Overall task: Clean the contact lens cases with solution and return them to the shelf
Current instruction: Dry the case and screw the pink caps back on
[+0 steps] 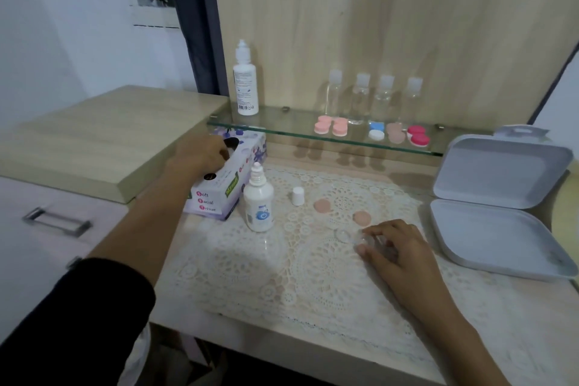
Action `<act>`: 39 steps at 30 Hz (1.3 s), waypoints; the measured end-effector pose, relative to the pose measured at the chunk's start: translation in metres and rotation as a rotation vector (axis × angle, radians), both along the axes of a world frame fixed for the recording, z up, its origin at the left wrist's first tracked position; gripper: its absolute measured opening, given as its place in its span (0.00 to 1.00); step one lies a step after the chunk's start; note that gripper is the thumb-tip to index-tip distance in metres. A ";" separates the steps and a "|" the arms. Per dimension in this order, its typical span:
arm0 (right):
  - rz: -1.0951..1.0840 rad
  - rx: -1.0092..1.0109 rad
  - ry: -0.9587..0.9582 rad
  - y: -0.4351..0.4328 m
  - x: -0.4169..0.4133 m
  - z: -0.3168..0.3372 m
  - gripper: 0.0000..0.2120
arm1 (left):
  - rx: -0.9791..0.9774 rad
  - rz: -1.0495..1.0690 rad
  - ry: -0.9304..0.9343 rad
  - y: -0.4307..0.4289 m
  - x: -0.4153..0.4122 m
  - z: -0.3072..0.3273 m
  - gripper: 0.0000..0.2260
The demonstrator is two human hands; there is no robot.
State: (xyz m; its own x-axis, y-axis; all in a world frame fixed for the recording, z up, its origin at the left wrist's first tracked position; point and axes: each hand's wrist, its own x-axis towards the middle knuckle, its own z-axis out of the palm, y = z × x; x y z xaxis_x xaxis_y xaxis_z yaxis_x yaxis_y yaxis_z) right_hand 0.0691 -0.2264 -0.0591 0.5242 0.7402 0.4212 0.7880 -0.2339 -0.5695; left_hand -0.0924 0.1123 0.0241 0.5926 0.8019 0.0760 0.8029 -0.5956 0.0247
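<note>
A clear lens case (pixel 354 236) lies on the lace mat, and my right hand (pixel 393 249) holds its right end with fingertips. Its two beige lids (pixel 322 206) (pixel 362 217) lie loose just beyond it. An uncapped small solution bottle (pixel 258 202) stands left of them, its white cap (pixel 298 195) beside it. My left hand (pixel 200 155) reaches into the slot of the tissue box (pixel 224 185); whether it pinches a tissue is hidden. On the glass shelf (pixel 291 125) sit pink cases (pixel 331 126), a blue-white case (pixel 376 130), a beige case (pixel 395 132) and a red case (pixel 418 136).
A tall white solution bottle (pixel 246 81) stands at the shelf's left end, with several clear travel bottles (pixel 372 97) behind the cases. An open white plastic box (pixel 498 207) sits at the right. A wooden cabinet top (pixel 103 135) with a drawer is on the left.
</note>
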 end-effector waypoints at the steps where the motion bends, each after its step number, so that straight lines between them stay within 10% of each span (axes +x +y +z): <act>1: 0.003 0.001 0.002 0.000 0.000 0.000 0.10 | 0.017 -0.012 0.044 0.004 0.001 -0.003 0.13; 11: 0.014 -0.006 -0.024 0.000 0.001 -0.002 0.10 | -0.061 -0.012 0.278 0.011 0.016 0.003 0.19; 17: 0.014 -0.016 -0.027 0.000 0.001 -0.003 0.10 | 0.277 -0.060 0.181 0.008 0.009 -0.010 0.10; 39: 0.006 -0.015 -0.021 0.001 0.002 -0.004 0.10 | 0.542 0.001 -0.456 -0.012 -0.003 -0.014 0.12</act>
